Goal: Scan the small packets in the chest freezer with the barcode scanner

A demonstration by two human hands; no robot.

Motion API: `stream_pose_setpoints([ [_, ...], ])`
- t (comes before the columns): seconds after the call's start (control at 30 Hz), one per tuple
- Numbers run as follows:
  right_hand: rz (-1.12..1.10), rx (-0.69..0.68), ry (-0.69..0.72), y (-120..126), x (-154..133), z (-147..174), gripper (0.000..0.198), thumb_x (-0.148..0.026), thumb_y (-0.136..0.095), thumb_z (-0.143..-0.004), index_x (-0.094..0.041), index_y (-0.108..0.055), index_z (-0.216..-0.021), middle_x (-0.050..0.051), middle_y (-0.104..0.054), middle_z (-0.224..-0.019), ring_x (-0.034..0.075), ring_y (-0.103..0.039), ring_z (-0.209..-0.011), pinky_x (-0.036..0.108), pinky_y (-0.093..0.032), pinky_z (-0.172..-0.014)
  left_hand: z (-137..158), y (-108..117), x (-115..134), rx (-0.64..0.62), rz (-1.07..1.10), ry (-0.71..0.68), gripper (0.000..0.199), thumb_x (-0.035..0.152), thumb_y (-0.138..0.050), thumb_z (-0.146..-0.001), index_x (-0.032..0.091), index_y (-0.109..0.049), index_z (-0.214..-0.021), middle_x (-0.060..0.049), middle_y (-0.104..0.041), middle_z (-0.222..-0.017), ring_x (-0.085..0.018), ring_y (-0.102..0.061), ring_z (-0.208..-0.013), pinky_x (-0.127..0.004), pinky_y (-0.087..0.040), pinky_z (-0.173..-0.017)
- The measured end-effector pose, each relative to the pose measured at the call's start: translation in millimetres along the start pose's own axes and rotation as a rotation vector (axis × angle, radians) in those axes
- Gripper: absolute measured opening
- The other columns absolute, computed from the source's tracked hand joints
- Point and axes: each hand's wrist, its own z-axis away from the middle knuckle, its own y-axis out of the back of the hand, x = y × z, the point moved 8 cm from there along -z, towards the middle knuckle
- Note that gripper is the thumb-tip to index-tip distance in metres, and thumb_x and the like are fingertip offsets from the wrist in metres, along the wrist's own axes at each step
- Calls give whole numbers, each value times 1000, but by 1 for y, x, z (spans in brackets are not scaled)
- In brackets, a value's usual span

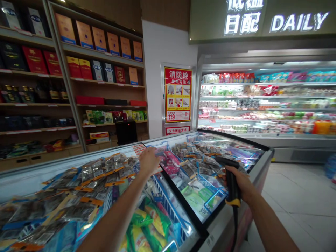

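My right hand [240, 183] is wrapped round the grip of a black barcode scanner [232, 187] with a yellow band at its base and a cable hanging down. The scanner head is above the right part of a chest freezer. My left hand [149, 161] reaches over the freezer to the black-edged sliding glass lid [181, 196], near a red-and-white label. Its fingers look curled in and closed; their tips are hidden, so what they hold cannot be seen. Below my left arm lie small dark packets with orange strips [97, 171] and green-and-yellow bags [151, 220].
Shelves [105, 84] with boxed goods and bottles line the left wall. A red fire hydrant sign [178, 94] hangs at the centre. A lit open fridge [262, 120] stands at the back right. Tiled floor [286, 196] lies right of the freezer.
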Motion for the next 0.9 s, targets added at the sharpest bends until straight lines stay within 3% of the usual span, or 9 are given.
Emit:
stream_pose_setpoints([
  [0.13,-9,22,-2,7,5,2,15,-28,-58,-69,-15,-52,-64,-1,-55,-42,11,-51,-35,20,-41,-35,19,-66,67,-126,152,5,36,24,-51,-66,19,-55,-101,-11,-55,-108,-27,-48,-100,-41,-33,-86],
  [0.3,-10,45,-28,14,9,4,16,-30,-57,-70,-15,-52,-66,-1,-55,-42,10,-51,-35,19,-41,-34,40,-120,88,-269,192,112,47,38,-54,-65,13,-52,-105,-20,-57,-101,-34,-47,-102,-48,-30,-84],
  [0.5,23,27,-37,10,11,1,18,-31,-56,-71,-15,-51,-64,-1,-55,-42,10,-51,-35,19,-39,-33,39,-134,96,-280,198,99,59,31,-60,-62,13,-43,-115,-20,-56,-105,-34,-47,-103,-46,-33,-83],
  [0.63,43,-1,-40,-2,16,0,19,-31,-56,-71,-15,-51,-62,-1,-55,-42,9,-51,-34,18,-39,-34,34,-150,89,-374,306,212,55,18,-56,-62,14,-42,-115,-16,-61,-96,-30,-55,-94,-41,-38,-77],
  [0.77,17,-37,-52,-20,20,3,18,-31,-55,-72,-15,-51,-64,-2,-55,-42,10,-51,-35,18,-39,-35,16,-152,62,-331,575,384,37,14,-54,-61,12,-54,-98,-14,-62,-93,-25,-58,-85,-33,-42,-69],
  [0.9,29,-98,-46,-54,15,8,18,-32,-54,-72,-15,-52,-66,-1,-55,-42,10,-51,-34,18,-37,-33,-13,-123,18,-167,956,409,15,19,-54,-63,14,-60,-76,-7,-64,-73,-19,-59,-69,-28,-43,-62],
])
